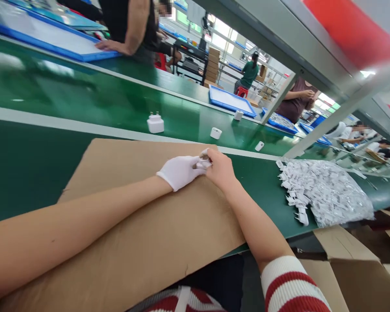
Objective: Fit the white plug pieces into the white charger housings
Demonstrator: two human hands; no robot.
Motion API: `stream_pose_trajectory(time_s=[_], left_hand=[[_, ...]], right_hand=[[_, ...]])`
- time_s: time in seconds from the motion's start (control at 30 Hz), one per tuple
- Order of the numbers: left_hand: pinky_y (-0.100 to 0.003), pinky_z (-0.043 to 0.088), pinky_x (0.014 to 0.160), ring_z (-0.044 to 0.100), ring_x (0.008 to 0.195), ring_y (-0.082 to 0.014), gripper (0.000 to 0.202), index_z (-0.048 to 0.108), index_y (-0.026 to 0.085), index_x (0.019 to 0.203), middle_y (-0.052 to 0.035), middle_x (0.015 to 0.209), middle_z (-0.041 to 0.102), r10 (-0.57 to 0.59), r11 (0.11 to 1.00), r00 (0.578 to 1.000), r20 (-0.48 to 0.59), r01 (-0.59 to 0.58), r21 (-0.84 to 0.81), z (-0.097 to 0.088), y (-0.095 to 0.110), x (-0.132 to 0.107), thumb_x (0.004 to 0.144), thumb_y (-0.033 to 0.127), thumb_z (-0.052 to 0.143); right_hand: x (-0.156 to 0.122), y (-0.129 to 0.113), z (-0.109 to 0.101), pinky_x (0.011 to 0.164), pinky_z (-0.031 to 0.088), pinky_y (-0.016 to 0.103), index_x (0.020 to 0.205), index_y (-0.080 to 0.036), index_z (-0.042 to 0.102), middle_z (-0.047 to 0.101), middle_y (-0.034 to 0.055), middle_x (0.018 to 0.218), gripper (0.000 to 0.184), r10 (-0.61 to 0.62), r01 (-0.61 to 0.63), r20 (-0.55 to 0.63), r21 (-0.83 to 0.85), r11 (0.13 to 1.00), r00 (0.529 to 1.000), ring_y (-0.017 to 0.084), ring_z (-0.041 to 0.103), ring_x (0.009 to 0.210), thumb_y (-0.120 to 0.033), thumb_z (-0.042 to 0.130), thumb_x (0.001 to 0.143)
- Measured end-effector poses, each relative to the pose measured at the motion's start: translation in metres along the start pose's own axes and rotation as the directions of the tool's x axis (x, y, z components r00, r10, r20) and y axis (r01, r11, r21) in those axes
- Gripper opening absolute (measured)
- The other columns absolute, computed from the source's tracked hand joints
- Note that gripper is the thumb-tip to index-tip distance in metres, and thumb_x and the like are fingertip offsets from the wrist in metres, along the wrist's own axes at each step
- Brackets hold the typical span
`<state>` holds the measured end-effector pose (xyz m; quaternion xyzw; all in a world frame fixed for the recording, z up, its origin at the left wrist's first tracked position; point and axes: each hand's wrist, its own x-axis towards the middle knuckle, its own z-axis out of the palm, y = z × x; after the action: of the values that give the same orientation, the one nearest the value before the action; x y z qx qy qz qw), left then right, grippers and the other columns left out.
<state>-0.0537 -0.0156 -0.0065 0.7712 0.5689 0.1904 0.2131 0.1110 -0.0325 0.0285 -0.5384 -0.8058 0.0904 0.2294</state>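
My left hand (181,170), in a white glove, reaches over a brown cardboard sheet (169,229). Bare and curled, my right hand (220,168) meets the gloved fingertips near the sheet's far right corner. Both hands are closed together; whatever sits between the fingers is hidden. Beyond them, white plug adapters lie on the green belt (117,108): one plug adapter (155,124) has its two pins up, and another plug adapter (216,133) lies closest to my hands.
To the right, a clear plastic bag (341,190) spills many white plug adapters (295,195). Open cardboard boxes (360,277) stand below it. Blue-rimmed trays (232,102) line the far side, where a co-worker's hand (112,46) rests by one. A slanted metal post (325,117) rises at right.
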Motion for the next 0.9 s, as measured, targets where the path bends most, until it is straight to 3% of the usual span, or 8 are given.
stream_pose_trajectory(time_s=[0.17,0.3,0.43,0.53,0.6,0.7,0.77,0.9], left_hand=[[-0.04,0.055,0.094,0.075,0.109,-0.0362,0.04,0.077,0.031,0.1,-0.0069,0.113,0.082,-0.005,0.998,0.995,0.103,-0.001,0.062,-0.013,0.003,0.006,0.088,0.063,0.057],[-0.043,0.054,0.102,0.071,0.117,-0.0393,0.053,0.078,0.026,0.103,-0.0089,0.123,0.081,-0.061,0.991,0.989,0.132,0.044,0.126,-0.036,-0.006,0.036,0.08,0.07,0.06],[-0.047,0.056,0.101,0.069,0.121,-0.0445,0.06,0.076,0.02,0.111,-0.0146,0.133,0.077,-0.21,0.955,0.974,-0.081,0.222,0.197,-0.055,-0.029,0.083,0.082,0.067,0.054],[-0.046,0.055,0.105,0.067,0.124,-0.0402,0.061,0.072,0.018,0.12,-0.0146,0.14,0.073,-0.319,0.921,0.932,-0.171,0.347,0.176,-0.055,-0.049,0.111,0.092,0.065,0.045],[-0.045,0.055,0.106,0.067,0.124,-0.0361,0.057,0.067,0.02,0.127,-0.011,0.142,0.072,-0.345,0.916,0.916,-0.207,0.376,0.139,-0.051,-0.06,0.121,0.095,0.061,0.042],[-0.046,0.055,0.107,0.068,0.121,-0.0348,0.058,0.059,0.021,0.137,-0.0103,0.137,0.072,-0.362,0.924,0.901,-0.238,0.381,0.037,-0.045,-0.068,0.123,0.093,0.057,0.049],[-0.051,0.053,0.109,0.065,0.127,-0.0402,0.075,0.05,0.013,0.148,-0.0179,0.141,0.067,-0.407,0.909,0.864,-0.295,0.416,-0.035,-0.043,-0.067,0.12,0.086,0.055,0.058],[-0.067,0.043,0.118,0.048,0.145,-0.0502,0.103,0.031,0.007,0.165,-0.0258,0.168,0.039,-0.404,0.902,0.739,-0.539,0.42,-0.1,-0.042,-0.056,0.112,0.076,0.047,0.063]], right_hand=[[0.004,0.011,0.011,0.093,0.059,0.034,0.12,-0.032,0.066,0.077,-0.0019,0.114,0.039,0.104,-0.105,0.019,0.186,0.977,0.994,0.022,0.072,0.108,-0.01,0.068,0.087],[-0.014,0.061,-0.022,0.103,0.058,0.034,0.142,-0.025,0.06,0.072,0.0061,0.141,0.047,0.316,-0.304,-0.025,0.219,0.927,0.948,0.021,0.07,0.121,-0.031,0.074,0.098],[-0.078,0.129,-0.087,0.128,0.03,0.063,0.141,-0.004,0.059,0.052,0.033,0.156,0.048,0.62,-0.651,-0.298,-0.007,0.759,0.726,0.045,0.042,0.152,-0.028,0.066,0.1],[-0.129,0.174,-0.12,0.124,0.032,0.066,0.149,-0.005,0.054,0.047,0.0351,0.16,0.067,0.851,-0.923,-0.361,-0.2,0.33,0.382,0.052,0.041,0.151,-0.047,0.067,0.098],[-0.15,0.199,-0.131,0.124,0.031,0.067,0.158,-0.007,0.045,0.041,0.0318,0.166,0.077,0.894,-0.943,-0.353,-0.278,0.182,0.277,0.052,0.037,0.154,-0.051,0.063,0.097],[-0.158,0.23,-0.137,0.126,0.027,0.065,0.166,-0.011,0.037,0.041,0.0268,0.169,0.082,0.906,-0.93,-0.337,-0.342,0.135,0.256,0.05,0.035,0.157,-0.054,0.055,0.099],[-0.152,0.243,-0.137,0.126,0.028,0.063,0.167,-0.014,0.038,0.043,0.0238,0.17,0.082,0.895,-0.927,-0.351,-0.343,0.15,0.275,0.051,0.035,0.157,-0.059,0.052,0.099],[-0.134,0.24,-0.132,0.123,0.035,0.055,0.161,-0.014,0.047,0.049,0.0228,0.165,0.075,0.861,-0.881,-0.291,-0.36,0.306,0.418,0.045,0.046,0.15,-0.055,0.052,0.098]])
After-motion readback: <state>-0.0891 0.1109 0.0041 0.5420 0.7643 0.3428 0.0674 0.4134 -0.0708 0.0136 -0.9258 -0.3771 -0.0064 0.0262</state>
